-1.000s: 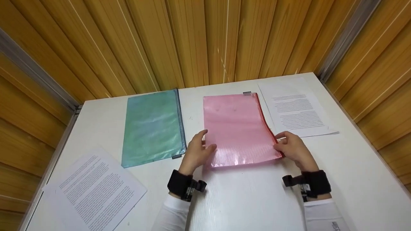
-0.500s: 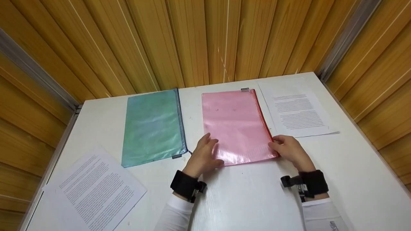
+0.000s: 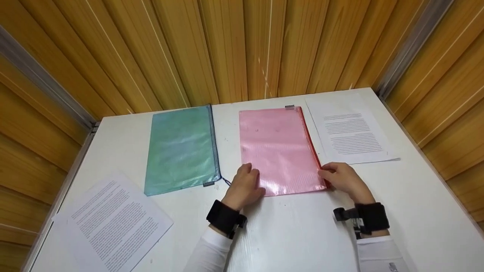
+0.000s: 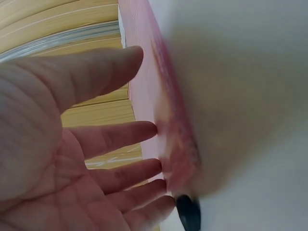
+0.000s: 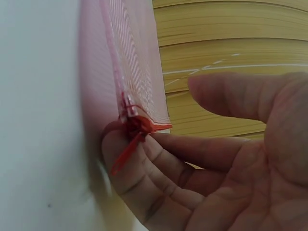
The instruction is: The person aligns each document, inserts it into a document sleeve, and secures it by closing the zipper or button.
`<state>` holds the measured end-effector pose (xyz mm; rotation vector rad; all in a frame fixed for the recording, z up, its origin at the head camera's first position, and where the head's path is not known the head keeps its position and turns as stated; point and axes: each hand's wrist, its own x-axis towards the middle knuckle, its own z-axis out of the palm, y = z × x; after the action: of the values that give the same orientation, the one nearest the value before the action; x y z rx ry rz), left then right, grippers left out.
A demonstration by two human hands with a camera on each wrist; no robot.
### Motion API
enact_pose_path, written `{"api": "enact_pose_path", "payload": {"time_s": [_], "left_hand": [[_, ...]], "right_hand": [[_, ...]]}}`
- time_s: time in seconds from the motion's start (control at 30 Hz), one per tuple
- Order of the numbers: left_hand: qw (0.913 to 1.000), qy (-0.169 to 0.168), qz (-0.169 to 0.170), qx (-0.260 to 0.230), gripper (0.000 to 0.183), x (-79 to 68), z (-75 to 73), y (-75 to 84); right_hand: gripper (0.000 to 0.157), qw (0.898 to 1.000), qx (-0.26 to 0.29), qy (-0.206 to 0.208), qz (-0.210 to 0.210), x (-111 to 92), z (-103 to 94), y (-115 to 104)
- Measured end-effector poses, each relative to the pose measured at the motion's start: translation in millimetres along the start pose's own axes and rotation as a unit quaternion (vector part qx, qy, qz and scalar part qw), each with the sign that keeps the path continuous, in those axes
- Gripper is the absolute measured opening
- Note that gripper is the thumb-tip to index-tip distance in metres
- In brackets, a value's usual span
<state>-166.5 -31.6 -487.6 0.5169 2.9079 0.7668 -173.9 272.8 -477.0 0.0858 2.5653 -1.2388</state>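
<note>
A pink translucent zip pouch with a red zipper edge lies on the white table. At its lower left corner is my left hand, thumb apart and fingertips right at the pouch's edge. My right hand is at the lower right corner, by the end of the zipper. In the right wrist view its fingers reach under that corner, while the thumb stands off from it. A red zipper pull hangs across the fingers.
A green zip pouch with a dark blue zipper lies to the left; its cord reaches toward my left hand. Printed sheets lie at the front left and back right. Wood-look panels wall the table's back and sides.
My left hand has slid right and a little nearer along the pouch's corner. The pink pouch has shifted slightly left, and its zipper edge lies straighter. The right hand has moved little.
</note>
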Motion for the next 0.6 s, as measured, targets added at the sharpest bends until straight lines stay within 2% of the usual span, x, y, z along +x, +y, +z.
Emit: {"api": "enact_pose_path", "payload": {"time_s": [0.13,0.3,0.5,0.6], "left_hand": [[0.9988,0.011,-0.018,0.044,0.027,3.9,-0.3,13.6],[0.9976,-0.024,-0.042,0.048,0.034,10.3,-8.1,43.9],[0.9979,-0.044,-0.003,0.048,0.038,21.6,-19.5,83.2],[0.9971,-0.048,0.016,0.058,0.034,27.9,-19.1,103.1]], "right_hand": [[0.043,1.0,-0.007,-0.006,-0.021,0,-3.3,2],[0.042,0.999,0.0,-0.026,-0.041,-2,-7.0,3],[0.047,0.998,0.008,-0.048,-0.034,-3,-12.2,2],[0.051,0.999,0.005,-0.045,-0.031,-6,-19.3,2]]}}
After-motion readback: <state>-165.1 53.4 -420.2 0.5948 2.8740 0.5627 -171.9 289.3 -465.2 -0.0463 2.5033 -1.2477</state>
